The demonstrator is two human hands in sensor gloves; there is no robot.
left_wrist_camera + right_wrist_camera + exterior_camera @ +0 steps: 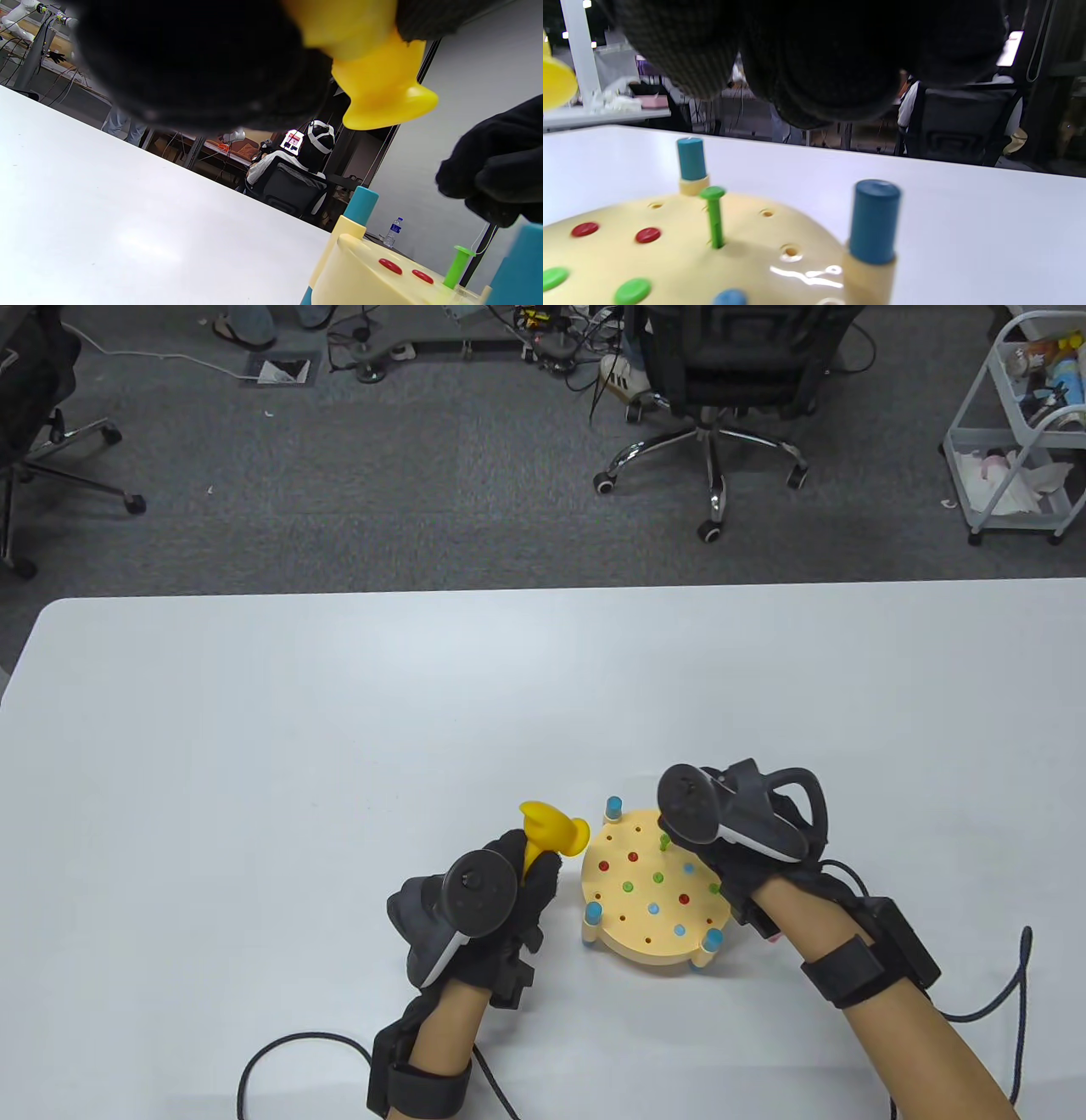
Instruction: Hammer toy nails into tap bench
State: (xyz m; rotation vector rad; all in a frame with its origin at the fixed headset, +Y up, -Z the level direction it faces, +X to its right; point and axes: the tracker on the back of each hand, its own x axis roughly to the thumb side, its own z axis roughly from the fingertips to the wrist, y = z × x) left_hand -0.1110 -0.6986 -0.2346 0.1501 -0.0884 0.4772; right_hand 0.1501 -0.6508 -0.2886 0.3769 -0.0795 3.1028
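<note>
A round cream tap bench (pixel 645 937) with blue corner posts (pixel 593 912) stands on the white table, near the front edge. Red, green and blue nails sit flush in it. One green nail (pixel 664 841) stands tall near its far side; it also shows in the left wrist view (pixel 458 267) and the right wrist view (pixel 715 218). My left hand (pixel 530 874) grips the handle of a yellow toy hammer (pixel 556 831), whose head (pixel 382 93) is raised left of the bench. My right hand (pixel 713 861) hovers over the bench's far right part, fingers (pixel 496 169) just above the green nail, apart from it, holding nothing.
The white table (pixel 339 712) stretches far and left of the bench. Glove cables (pixel 280 1052) trail at the front edge. Beyond the far edge stand office chairs (pixel 721 381) and a white cart (pixel 1018 441) on grey carpet.
</note>
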